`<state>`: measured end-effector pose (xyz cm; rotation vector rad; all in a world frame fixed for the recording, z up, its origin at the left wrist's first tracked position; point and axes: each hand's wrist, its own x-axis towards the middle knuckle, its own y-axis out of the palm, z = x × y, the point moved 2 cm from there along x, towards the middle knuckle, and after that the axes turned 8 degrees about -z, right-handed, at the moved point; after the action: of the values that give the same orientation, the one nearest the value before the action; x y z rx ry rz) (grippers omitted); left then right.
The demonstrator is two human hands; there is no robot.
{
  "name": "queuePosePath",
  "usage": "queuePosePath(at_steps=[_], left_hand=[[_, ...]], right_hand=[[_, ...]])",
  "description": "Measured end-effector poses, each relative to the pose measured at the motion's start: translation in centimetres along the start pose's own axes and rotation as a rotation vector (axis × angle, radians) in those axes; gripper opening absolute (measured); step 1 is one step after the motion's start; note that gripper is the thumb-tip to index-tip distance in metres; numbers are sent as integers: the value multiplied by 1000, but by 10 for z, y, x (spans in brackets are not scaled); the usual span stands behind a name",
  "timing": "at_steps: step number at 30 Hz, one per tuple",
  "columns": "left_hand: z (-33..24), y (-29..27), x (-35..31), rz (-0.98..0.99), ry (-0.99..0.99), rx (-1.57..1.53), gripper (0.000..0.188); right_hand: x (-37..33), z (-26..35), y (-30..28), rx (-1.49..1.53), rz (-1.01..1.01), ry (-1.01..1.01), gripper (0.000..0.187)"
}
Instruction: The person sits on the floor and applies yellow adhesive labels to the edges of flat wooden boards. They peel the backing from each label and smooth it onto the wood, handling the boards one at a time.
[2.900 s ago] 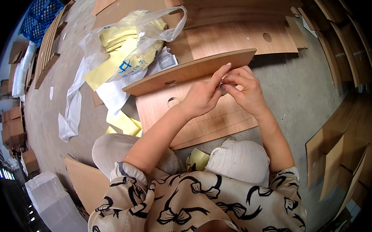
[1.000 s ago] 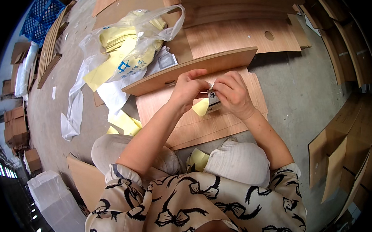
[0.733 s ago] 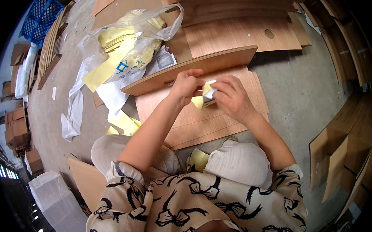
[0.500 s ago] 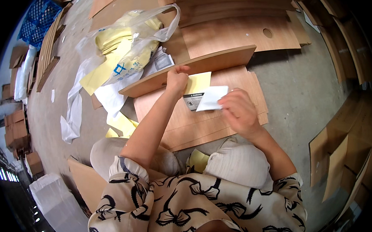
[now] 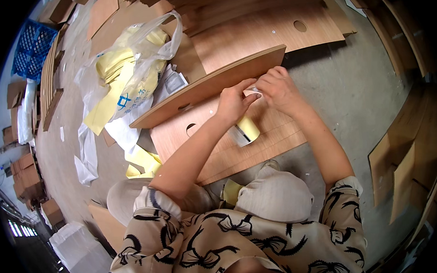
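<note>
My left hand (image 5: 232,104) and my right hand (image 5: 278,91) meet near the right part of a wooden board (image 5: 211,84) standing on its long edge. Between their fingertips shows a small white piece of a sticker (image 5: 253,90), pinched from both sides. Below my left hand hangs a curled yellow paper strip with a black-and-white printed label (image 5: 248,132); its upper end is hidden behind that hand. Both hands are closed. Underneath, flat wooden panels (image 5: 276,126) lie stacked, the top one with a round hole.
A clear plastic bag (image 5: 86,74) full of yellow label sheets (image 5: 114,65) lies at the left. More wooden panels (image 5: 253,40) lie beyond the upright board. Folded cardboard (image 5: 393,163) stands at the right, a blue plastic crate (image 5: 33,49) at the far left.
My right hand has moved up and left with the white sticker, to meet my left hand. My left hand has shifted right and down along the board. The yellow paper now hangs curled.
</note>
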<state>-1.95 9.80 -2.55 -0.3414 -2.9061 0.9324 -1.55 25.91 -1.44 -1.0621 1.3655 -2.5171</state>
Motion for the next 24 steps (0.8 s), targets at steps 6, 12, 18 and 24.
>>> queuePosePath(at_steps=[6, 12, 18, 24], left_hand=[[24, 39, 17, -192, -204, -71, 18], [40, 52, 30, -127, -466, -202, 19], [48, 64, 35, -153, -482, -306, 20], [64, 69, 38, -174, -467, -362, 19]], right_hand=[[3, -5, -7, 24, -307, 252, 22], [-57, -46, 10, 441, -553, 932, 8], [-37, -32, 44, 500, -78, 797, 9], [-18, -66, 70, 344, 258, 790, 12]])
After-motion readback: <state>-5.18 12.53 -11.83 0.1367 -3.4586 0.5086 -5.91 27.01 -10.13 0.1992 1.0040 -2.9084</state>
